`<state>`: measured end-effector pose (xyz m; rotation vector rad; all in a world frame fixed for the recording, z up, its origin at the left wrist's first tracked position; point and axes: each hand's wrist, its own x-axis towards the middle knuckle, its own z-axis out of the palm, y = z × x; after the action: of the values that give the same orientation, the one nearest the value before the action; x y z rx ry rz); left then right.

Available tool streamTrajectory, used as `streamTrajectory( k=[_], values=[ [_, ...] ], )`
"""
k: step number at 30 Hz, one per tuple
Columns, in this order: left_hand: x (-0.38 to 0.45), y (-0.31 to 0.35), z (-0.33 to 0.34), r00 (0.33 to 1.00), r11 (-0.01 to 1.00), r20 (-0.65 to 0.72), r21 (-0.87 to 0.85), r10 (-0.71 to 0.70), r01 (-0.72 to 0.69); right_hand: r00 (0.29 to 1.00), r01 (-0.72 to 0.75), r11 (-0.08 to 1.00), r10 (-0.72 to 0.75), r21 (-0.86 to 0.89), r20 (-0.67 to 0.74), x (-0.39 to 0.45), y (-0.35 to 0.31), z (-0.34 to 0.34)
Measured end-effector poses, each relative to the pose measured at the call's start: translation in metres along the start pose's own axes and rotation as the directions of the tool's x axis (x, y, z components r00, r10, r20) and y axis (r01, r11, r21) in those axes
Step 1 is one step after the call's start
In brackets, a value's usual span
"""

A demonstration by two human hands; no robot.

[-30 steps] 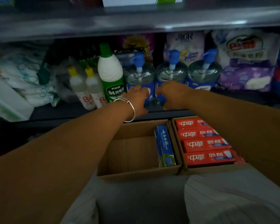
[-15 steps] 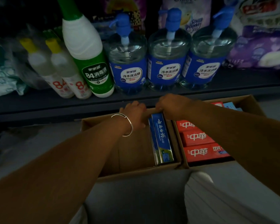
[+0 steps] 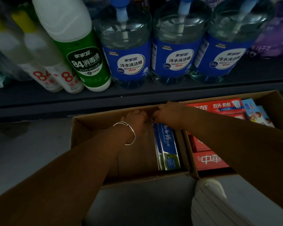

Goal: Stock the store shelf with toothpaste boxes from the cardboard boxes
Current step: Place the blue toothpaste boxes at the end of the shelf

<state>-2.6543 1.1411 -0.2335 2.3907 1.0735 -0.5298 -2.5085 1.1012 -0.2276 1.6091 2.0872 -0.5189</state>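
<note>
Two open cardboard boxes stand on the floor below the dark shelf (image 3: 39,98). The left cardboard box (image 3: 91,123) holds a few blue toothpaste boxes (image 3: 167,149) standing on edge along its right wall. My left hand (image 3: 136,121), with a silver bangle on the wrist, and my right hand (image 3: 168,115) meet at the far end of these blue boxes, fingers curled round that end. The right cardboard box (image 3: 271,98) is filled with red toothpaste boxes (image 3: 209,160) and a light blue one (image 3: 256,113). My right forearm hides part of the red boxes.
On the shelf stand three blue-labelled pump bottles (image 3: 132,62), a green-labelled disinfectant bottle (image 3: 87,62) and smaller white bottles (image 3: 67,79). Purple bags (image 3: 276,38) lie at the far right. Grey floor stretches left of the boxes. A pale cloth-covered knee (image 3: 209,201) is at the bottom right.
Both hands have dropped from the shelf edge into the left cardboard box, onto the far end of the blue toothpaste boxes. The view has tilted down and come closer.
</note>
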Motion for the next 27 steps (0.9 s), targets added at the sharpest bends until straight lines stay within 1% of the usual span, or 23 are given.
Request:
streamTrajectory(
  k=[2, 5, 9, 12, 15, 18, 20, 21, 23, 25, 27],
  values=[
    [0.003, -0.002, 0.003, 1.000, 1.000, 0.008, -0.009, -0.001, 0.001, 1.000, 0.027, 0.999, -0.027, -0.031, 0.011, 0.003, 0.002, 0.002],
    [0.008, -0.003, 0.008, 1.000, 1.000, 0.024, -0.021, -0.006, 0.007, 0.999, 0.023, 0.998, -0.021, -0.064, 0.026, 0.003, 0.001, 0.003],
    [0.011, 0.000, 0.012, 0.999, 0.999, 0.043, -0.043, -0.015, 0.017, 0.999, 0.038, 0.997, -0.039, -0.068, -0.009, 0.002, 0.001, 0.001],
    [0.014, 0.003, 0.015, 0.998, 0.998, 0.061, -0.062, -0.006, 0.010, 0.998, 0.019, 0.998, -0.021, -0.053, -0.054, 0.001, 0.000, 0.000],
    [0.017, 0.006, 0.017, 0.996, 0.998, 0.083, -0.055, -0.008, 0.013, 0.997, 0.061, 0.995, -0.065, -0.083, -0.042, 0.002, -0.001, -0.001],
    [0.018, 0.011, 0.017, 0.996, 0.999, 0.090, -0.044, -0.007, 0.011, 0.997, 0.080, 0.984, -0.080, -0.159, 0.004, 0.005, -0.002, 0.001],
    [0.020, 0.014, 0.017, 0.995, 0.997, 0.100, -0.066, -0.026, 0.033, 0.991, 0.136, 0.959, -0.134, -0.248, 0.025, 0.007, -0.001, 0.003],
    [0.021, 0.015, 0.018, 0.993, 0.996, 0.115, -0.080, -0.038, 0.048, 0.989, 0.146, 0.954, -0.143, -0.262, 0.030, 0.008, -0.001, 0.003],
    [0.023, 0.015, 0.019, 0.986, 0.993, 0.160, -0.091, -0.054, 0.069, 0.994, 0.107, 0.974, -0.102, -0.198, 0.034, 0.008, 0.000, 0.001],
    [0.022, 0.016, 0.018, 0.983, 0.989, 0.170, -0.112, -0.073, 0.093, 0.997, 0.072, 0.987, -0.069, -0.146, 0.026, 0.008, -0.002, -0.001],
    [0.021, 0.014, 0.017, 0.983, 0.986, 0.161, -0.124, -0.087, 0.107, 0.996, 0.092, 0.985, -0.088, -0.143, 0.033, 0.011, -0.004, 0.000]
  ],
)
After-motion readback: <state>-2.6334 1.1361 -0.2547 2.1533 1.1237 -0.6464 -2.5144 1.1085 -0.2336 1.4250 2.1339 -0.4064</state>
